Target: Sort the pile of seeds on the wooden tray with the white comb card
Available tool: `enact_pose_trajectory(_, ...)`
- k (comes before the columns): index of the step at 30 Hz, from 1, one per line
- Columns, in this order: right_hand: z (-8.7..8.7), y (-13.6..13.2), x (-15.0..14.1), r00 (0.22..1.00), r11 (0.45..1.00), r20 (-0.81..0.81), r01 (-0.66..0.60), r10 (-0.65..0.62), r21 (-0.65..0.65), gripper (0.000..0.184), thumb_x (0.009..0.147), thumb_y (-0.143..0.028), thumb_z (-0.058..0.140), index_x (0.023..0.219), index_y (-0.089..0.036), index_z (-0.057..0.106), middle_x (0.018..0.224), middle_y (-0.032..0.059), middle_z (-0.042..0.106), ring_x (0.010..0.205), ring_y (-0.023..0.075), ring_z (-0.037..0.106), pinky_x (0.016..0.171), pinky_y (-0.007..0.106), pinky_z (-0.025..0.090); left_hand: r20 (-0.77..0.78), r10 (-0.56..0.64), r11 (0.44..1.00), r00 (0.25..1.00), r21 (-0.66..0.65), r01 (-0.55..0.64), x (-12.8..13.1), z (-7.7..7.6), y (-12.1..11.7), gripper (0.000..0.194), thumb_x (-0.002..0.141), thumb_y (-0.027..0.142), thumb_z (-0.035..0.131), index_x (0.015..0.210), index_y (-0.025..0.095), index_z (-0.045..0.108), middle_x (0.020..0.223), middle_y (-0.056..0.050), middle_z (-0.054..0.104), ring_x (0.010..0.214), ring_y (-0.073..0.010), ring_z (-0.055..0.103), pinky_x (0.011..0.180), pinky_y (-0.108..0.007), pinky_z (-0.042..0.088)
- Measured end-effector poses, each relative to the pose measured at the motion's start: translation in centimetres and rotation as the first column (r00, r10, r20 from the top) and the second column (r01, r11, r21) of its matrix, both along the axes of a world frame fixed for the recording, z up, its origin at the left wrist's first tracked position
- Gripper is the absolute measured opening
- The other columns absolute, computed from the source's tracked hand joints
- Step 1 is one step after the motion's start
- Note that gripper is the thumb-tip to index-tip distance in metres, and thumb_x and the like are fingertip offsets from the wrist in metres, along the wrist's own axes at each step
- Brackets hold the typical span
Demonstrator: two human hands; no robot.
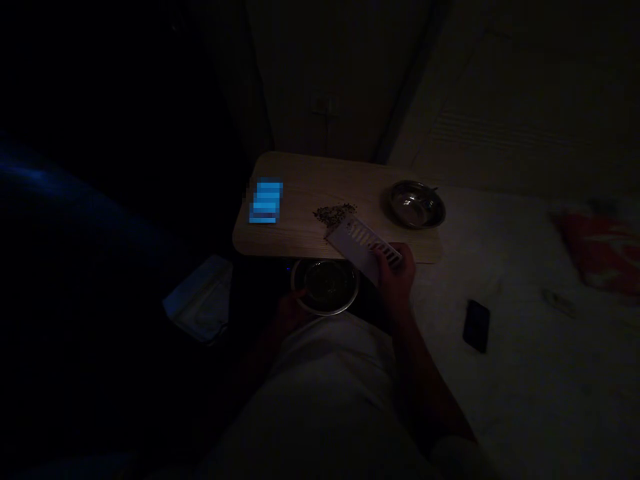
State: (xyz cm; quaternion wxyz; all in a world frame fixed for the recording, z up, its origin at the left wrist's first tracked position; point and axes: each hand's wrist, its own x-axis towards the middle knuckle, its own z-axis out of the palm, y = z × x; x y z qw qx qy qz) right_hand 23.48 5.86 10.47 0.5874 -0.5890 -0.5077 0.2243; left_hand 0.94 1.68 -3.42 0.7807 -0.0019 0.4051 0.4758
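Note:
The room is very dark. My right hand point(399, 273) grips a flat white piece with a row of slots point(354, 247), its far end tilted down at a loose pile of small dark bits point(334, 215). That pile, too small and dim to name, lies on a wooden table point(300, 177). Below the table's near edge, at my lap, my left hand point(293, 310) is closed on the rim of a metal bowl point(325, 308). Its fingers are mostly in shadow. What the bowl holds, if anything, is too dark to tell.
Another metal bowl point(417, 205) stands at the table's right end. A blurred bright blue screen point(266, 201) is at the left end. A dark phone point(477, 325) and a red item point(595, 250) lie on the pale surface at right. A pale packet point(200, 300) is at lower left.

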Motion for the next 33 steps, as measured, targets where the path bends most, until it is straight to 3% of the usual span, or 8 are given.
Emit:
enact_pose_trajectory(2,0.1,0.0,0.1,0.998,0.998,0.021,0.061,-0.061,-0.002,0.025,0.082,-0.04,0.07,0.079,-0.021,0.055,0.069,-0.0039,0.059,0.065,0.0123,0.053,0.062,0.024,0.043,0.008,0.009,1.0,1.0,-0.003,-0.009,-0.1,0.0,-0.2,0.028,0.073,0.022,0.069,0.099,0.013,0.074,0.096,-0.012,0.079,0.117,-0.0349,0.065,0.11,-0.049,0.043)
enact_pose_trajectory(6,-0.2,-0.1,0.2,1.0,0.998,0.028,-0.008,0.01,-0.06,0.028,0.08,-0.042,0.07,0.075,-0.021,0.052,0.064,-0.0063,0.053,0.059,0.0108,0.047,0.057,0.023,0.039,0.031,0.016,1.0,0.999,-0.027,-0.015,0.0,0.0,-0.3,0.037,0.074,0.024,0.067,0.109,0.014,0.072,0.102,-0.013,0.078,0.121,-0.0396,0.062,0.11,-0.057,0.041)
enact_pose_trajectory(13,-1.1,-0.2,-0.2,0.996,0.991,0.061,-0.05,0.058,-0.126,0.027,0.08,-0.043,0.069,0.077,-0.021,0.052,0.063,-0.007,0.053,0.057,0.0101,0.047,0.054,0.021,0.037,0.025,0.013,0.998,1.0,-0.057,-0.012,0.5,1.2,0.1,0.032,0.074,0.019,0.065,0.104,0.009,0.072,0.1,-0.014,0.078,0.122,-0.0344,0.062,0.115,-0.049,0.037)
enact_pose_trajectory(17,-1.3,0.1,0.6,0.996,0.993,0.071,0.065,-0.059,-0.097,0.029,0.079,-0.043,0.069,0.075,-0.021,0.051,0.063,-0.0067,0.053,0.058,0.0104,0.048,0.056,0.022,0.038,0.044,-0.006,0.998,0.999,-0.068,0.009,0.4,1.8,0.0,0.025,0.077,0.019,0.062,0.098,0.01,0.073,0.097,-0.013,0.078,0.114,-0.0316,0.067,0.113,-0.046,0.04)
enact_pose_trajectory(23,-1.3,0.5,2.0,0.974,0.973,0.018,0.226,-0.226,-0.041,0.028,0.077,-0.041,0.07,0.076,-0.021,0.05,0.066,-0.0061,0.053,0.059,0.0108,0.047,0.059,0.024,0.039,0.04,0.005,1.0,0.999,-0.019,-0.004,0.1,0.6,0.2,0.025,0.076,0.02,0.064,0.096,0.011,0.074,0.097,-0.011,0.079,0.102,-0.0286,0.071,0.11,-0.043,0.044)
enact_pose_trajectory(26,-1.2,0.4,1.7,0.979,0.978,-0.001,0.204,-0.204,-0.035,0.029,0.078,-0.042,0.071,0.077,-0.021,0.051,0.067,-0.0057,0.054,0.06,0.0109,0.048,0.059,0.024,0.04,0.051,-0.027,1.0,0.998,0.0,0.027,0.0,0.4,0.2,0.027,0.074,0.02,0.066,0.099,0.012,0.074,0.096,-0.01,0.079,0.105,-0.0294,0.071,0.109,-0.044,0.044)
enact_pose_trajectory(33,-0.7,0.0,-0.2,0.997,0.995,0.024,0.077,-0.075,-0.068,0.029,0.082,-0.045,0.068,0.079,-0.021,0.052,0.067,-0.0058,0.055,0.061,0.011,0.05,0.059,0.022,0.04,0.046,-0.055,0.998,0.997,-0.032,0.057,0.5,2.0,-0.2,0.032,0.076,0.025,0.063,0.104,0.01,0.073,0.1,-0.013,0.079,0.109,-0.0311,0.07,0.11,-0.047,0.043)
